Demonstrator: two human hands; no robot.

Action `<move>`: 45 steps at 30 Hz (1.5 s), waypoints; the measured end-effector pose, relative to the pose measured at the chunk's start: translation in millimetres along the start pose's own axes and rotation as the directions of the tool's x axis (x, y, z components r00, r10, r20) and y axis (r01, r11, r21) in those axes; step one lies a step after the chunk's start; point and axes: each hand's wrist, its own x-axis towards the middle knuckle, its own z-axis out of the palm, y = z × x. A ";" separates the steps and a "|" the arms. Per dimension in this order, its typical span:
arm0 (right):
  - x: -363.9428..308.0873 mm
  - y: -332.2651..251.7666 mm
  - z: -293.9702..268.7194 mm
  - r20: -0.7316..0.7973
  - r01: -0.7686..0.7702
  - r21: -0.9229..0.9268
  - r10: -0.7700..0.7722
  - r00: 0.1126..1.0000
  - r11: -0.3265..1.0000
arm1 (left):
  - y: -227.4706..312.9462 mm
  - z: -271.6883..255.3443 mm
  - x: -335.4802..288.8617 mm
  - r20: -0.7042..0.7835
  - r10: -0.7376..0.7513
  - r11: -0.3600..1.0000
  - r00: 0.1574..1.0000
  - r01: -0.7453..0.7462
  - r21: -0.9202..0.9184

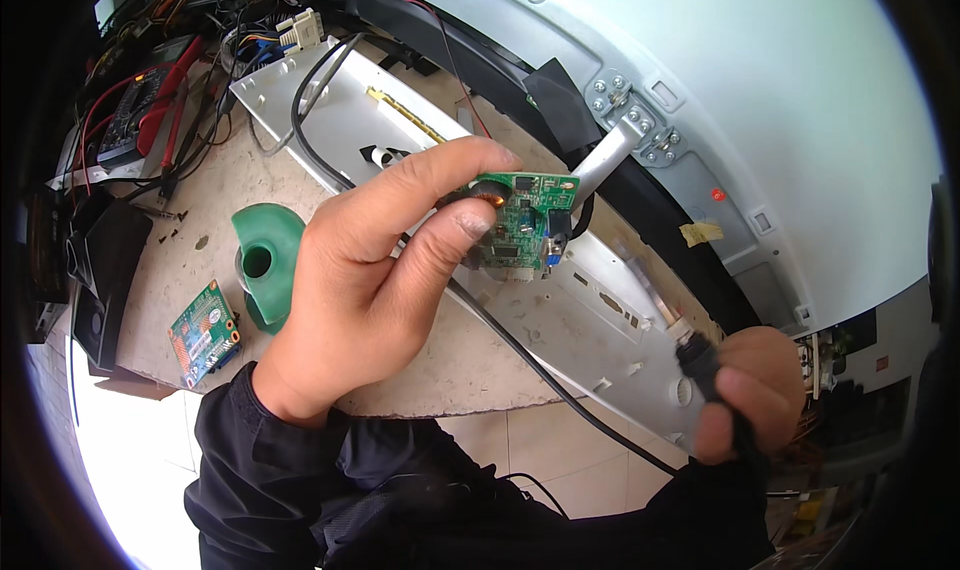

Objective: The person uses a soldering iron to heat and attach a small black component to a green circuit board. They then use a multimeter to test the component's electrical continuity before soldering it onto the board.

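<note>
My left hand (360, 270) is raised over the workbench, its thumb and fingers closed on a small green circuit board (545, 198). Chips and a blue connector show on the board, and a round dark part with a coppery glint sits by my thumb tip. At the right, my right hand (765, 385) grips the black handle of a soldering iron (655, 295); motion blurs both. The iron's metal shaft slants up and left, apart from the board. A long white plastic cover (590, 335) lies beneath, with a black cable (540, 370) crossing it.
On the bench (420, 395) at left are a green round holder (268, 232) with a dark hole and another circuit board (203, 332). Farther left lie a red-edged multimeter (140, 105) and tangled wires. A large pale panel (760, 100) with a metal hinge rises at the back right.
</note>
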 end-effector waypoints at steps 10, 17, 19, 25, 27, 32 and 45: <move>3.8 -12.5 -2.4 -0.075 -0.149 0.062 0.153 0.985 0.987 | -5.0 2.4 2.1 -0.003 0.032 0.999 0.999 -0.032 -0.019; 20.4 -7.1 2.2 -0.055 -0.108 0.072 0.113 0.992 0.991 | -1.0 2.7 1.4 0.001 0.031 0.999 1.000 -0.031 -0.013; 24.4 -6.0 -1.1 -0.006 -0.059 0.056 0.059 0.998 0.997 | 0.0 2.0 0.9 0.013 0.038 0.999 0.999 -0.038 0.013; 33.9 -11.1 1.1 0.027 0.035 -0.049 -0.034 0.999 0.998 | 0.7 2.9 0.8 0.014 0.047 0.999 0.999 -0.047 -0.009; 35.1 -10.9 2.2 0.026 0.044 -0.075 -0.042 0.999 0.996 | 0.2 3.0 0.8 0.017 0.051 0.999 0.999 -0.051 -0.003; 36.2 -10.4 4.4 0.025 0.068 -0.090 -0.066 0.997 0.994 | 1.4 3.0 0.4 0.018 0.049 0.999 0.999 -0.049 -0.003; 38.1 -13.2 4.9 0.051 0.065 -0.122 -0.060 0.997 0.990 | 3.0 2.6 1.7 0.029 0.075 0.996 0.997 -0.077 0.054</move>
